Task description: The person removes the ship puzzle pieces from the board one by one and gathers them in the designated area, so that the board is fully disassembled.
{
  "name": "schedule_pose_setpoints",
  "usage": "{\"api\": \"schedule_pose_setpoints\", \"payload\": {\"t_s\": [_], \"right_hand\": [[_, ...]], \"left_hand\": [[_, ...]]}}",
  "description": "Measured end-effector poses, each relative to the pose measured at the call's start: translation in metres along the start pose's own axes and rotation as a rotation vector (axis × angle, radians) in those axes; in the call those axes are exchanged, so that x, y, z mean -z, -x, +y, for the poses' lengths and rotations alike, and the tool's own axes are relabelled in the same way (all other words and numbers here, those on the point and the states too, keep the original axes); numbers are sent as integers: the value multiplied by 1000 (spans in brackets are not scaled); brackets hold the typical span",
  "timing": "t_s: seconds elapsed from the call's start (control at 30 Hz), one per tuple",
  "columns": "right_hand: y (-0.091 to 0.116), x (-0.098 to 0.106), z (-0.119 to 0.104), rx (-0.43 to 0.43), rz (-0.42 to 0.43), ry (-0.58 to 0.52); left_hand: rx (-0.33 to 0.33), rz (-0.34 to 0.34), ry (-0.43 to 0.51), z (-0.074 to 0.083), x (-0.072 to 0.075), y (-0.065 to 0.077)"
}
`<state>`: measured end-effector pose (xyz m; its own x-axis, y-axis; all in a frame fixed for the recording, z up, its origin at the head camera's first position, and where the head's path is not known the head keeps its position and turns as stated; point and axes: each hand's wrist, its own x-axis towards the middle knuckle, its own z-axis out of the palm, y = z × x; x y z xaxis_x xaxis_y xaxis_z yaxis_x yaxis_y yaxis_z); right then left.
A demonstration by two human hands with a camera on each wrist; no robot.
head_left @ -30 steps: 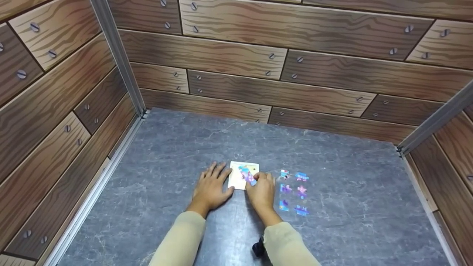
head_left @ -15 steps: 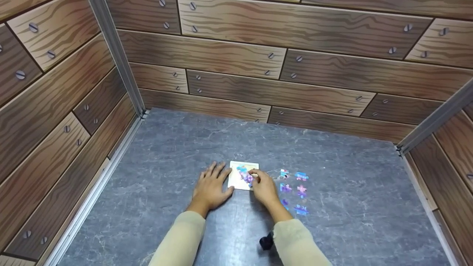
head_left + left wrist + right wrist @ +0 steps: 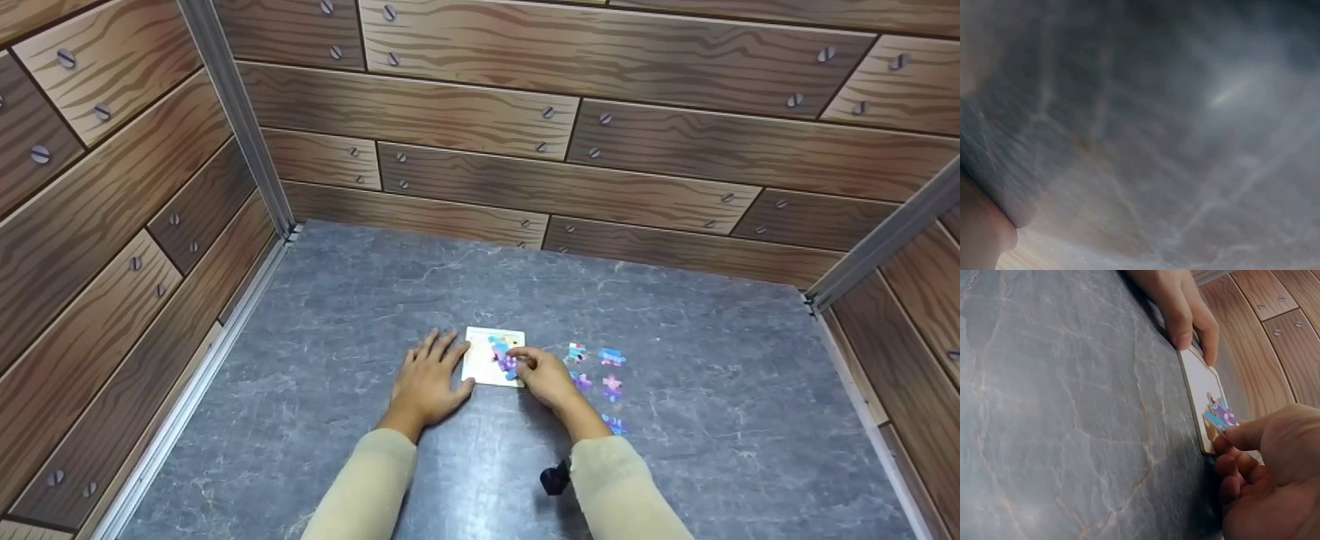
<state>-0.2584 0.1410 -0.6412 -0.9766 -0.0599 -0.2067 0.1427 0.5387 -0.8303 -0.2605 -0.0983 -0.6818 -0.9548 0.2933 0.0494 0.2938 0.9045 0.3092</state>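
Note:
A small pale puzzle tray (image 3: 480,364) with a raised rim lies on the grey tabletop. My left hand (image 3: 431,382) rests flat beside it, fingers spread, its thumb and index finger touching the left edge. Over the tray's right side, my right hand (image 3: 547,379) pinches a blue and purple jigsaw piece (image 3: 1219,419) between thumb and fingers. A colourful joined-looking cluster of jigsaw pieces (image 3: 501,349) runs up from there; the hand partly hides it. In the right wrist view the piece is tilted above the tray floor. The left wrist view is mostly blurred tabletop.
Several loose jigsaw pieces (image 3: 612,384) lie in two columns right of the tray, some partly covered by the right hand and forearm. A black object (image 3: 555,478) sits at the right sleeve. Wood-print walls (image 3: 465,169) enclose the tabletop (image 3: 360,285).
My right hand has shifted to the right, and the jigsaw pieces in the tray have moved slightly right and turned more upright. The left hand stays where it was.

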Motion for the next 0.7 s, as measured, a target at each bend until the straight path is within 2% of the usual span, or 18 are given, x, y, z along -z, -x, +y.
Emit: {"api": "schedule_pose_setpoints", "payload": {"t_s": [0.17,0.37,0.53,0.7], "right_hand": [[1,2,1,27,2,-15],[1,4,3,63,5,65],[0,6,6,69,-14,77],[0,9,9,80,16,144]], "left_hand": [[19,-17,-1,0,1,1],[7,2,4,0,-1,1],[4,2,2,0,0,0],[-1,20,7,-2,-3,0]]}}
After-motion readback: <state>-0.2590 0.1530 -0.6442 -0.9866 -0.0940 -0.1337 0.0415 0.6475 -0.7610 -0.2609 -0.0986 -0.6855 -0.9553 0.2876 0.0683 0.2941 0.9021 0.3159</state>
